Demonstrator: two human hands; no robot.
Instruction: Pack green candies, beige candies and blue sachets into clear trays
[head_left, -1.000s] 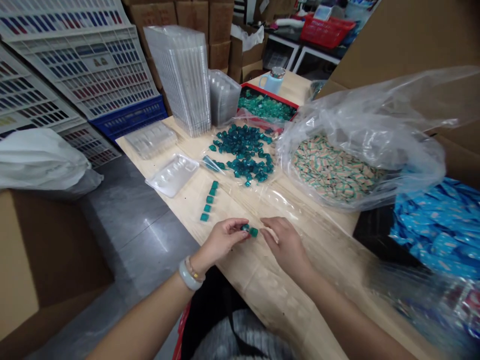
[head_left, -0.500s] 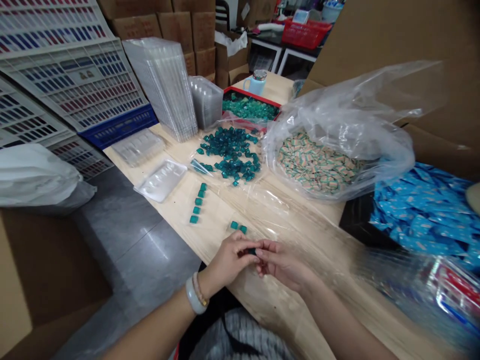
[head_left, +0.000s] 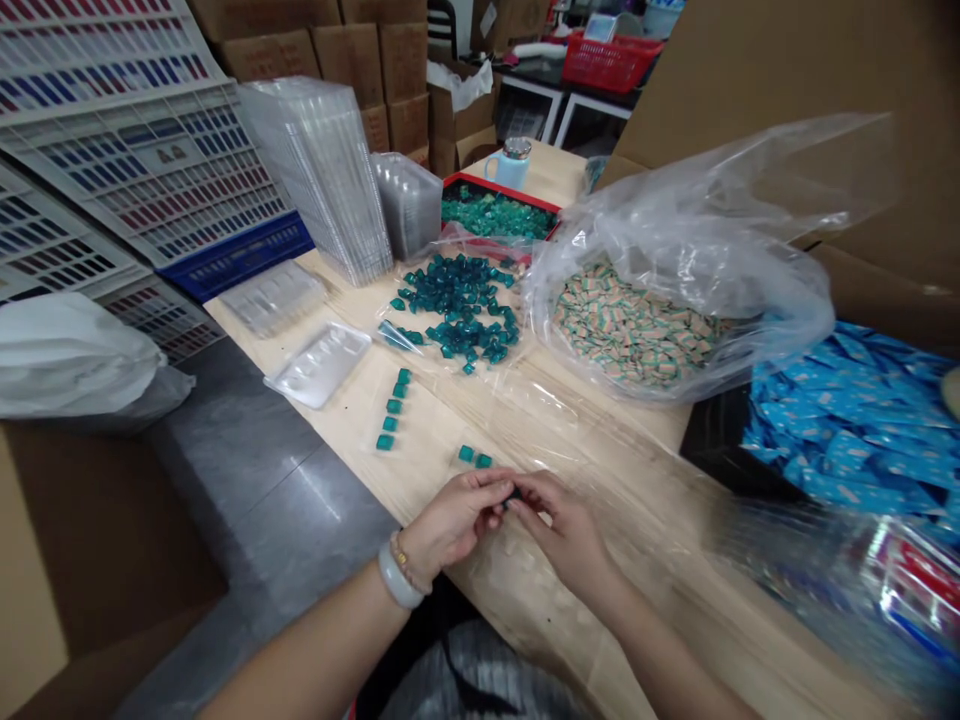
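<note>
My left hand and my right hand meet at the near edge of a light wooden table. Both pinch one small dark teal piece between their fingertips. Two loose teal pieces lie on the table just beyond my hands. A short row of several teal pieces lies further left. A heap of teal pieces sits on clear plastic film in the middle of the table.
A clear blister tray lies left of the row, with tall stacks of clear trays behind. A clear bag of beige packets sits right, a red tray of teal pieces behind, blue packets far right.
My hands set two teal pieces on the table, drew back toward me and closed together on another piece. The camera view shifted slightly.
</note>
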